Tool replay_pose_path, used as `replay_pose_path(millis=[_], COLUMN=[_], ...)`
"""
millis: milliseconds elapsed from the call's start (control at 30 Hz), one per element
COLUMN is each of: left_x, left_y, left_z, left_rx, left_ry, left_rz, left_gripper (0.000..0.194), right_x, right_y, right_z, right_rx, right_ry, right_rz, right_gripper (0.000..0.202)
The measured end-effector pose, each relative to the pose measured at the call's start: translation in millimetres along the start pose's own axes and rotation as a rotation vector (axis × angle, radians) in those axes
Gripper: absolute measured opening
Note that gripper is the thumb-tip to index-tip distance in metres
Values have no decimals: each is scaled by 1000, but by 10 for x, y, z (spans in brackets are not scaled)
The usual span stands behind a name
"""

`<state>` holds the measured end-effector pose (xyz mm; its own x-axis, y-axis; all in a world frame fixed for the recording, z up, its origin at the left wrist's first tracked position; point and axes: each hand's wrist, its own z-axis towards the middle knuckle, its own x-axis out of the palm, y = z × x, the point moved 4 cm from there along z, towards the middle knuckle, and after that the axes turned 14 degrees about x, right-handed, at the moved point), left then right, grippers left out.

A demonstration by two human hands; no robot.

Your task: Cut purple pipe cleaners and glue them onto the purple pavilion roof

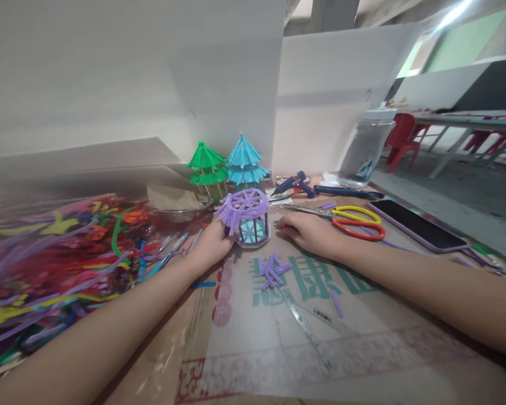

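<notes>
My left hand [214,243] is closed on the left side of a small pavilion model [247,211] with a purple, partly open roof frame, dark posts and a light blue floor. The model stands upright on the table, and its roof hides part of my fingers. My right hand [297,229] rests to the right of the model, apart from it, fingers curled; whether anything small is between them is hidden. Short purple pieces [272,271] lie in a small pile in front of the model, near a clear ruler [301,320].
Green [207,163] and blue [244,160] pavilions stand behind. A glue gun [293,184], cutter [348,193], scissors [356,222], phone [419,225] and clear container [365,152] are at the right. Colourful craft stems [63,253] crowd the left, beside a bowl [179,211].
</notes>
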<state>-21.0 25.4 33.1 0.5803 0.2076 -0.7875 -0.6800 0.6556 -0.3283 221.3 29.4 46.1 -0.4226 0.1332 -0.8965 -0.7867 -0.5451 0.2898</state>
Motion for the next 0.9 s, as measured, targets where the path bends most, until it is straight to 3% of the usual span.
replay_pose_path(millis=[267,500,733,900], left_x=[3,-9,-26,-36], left_y=[-20,-29,-59,-75], left_z=[-2,-3,-3,-5], left_rx=[3,-21,76,59], left_ry=[3,-4,-4,1], left_rz=[-34,-7,-1,22], left_gripper=[37,35,38,41], right_x=[-94,-62,-64,-55], right_y=[11,-6,-6,-6], right_z=[-2,18,18,24], right_rx=[54,84,83,92], right_ry=[-80,-53,-28,-21], right_rz=[6,3,10,10], right_gripper=[28,29,27,26])
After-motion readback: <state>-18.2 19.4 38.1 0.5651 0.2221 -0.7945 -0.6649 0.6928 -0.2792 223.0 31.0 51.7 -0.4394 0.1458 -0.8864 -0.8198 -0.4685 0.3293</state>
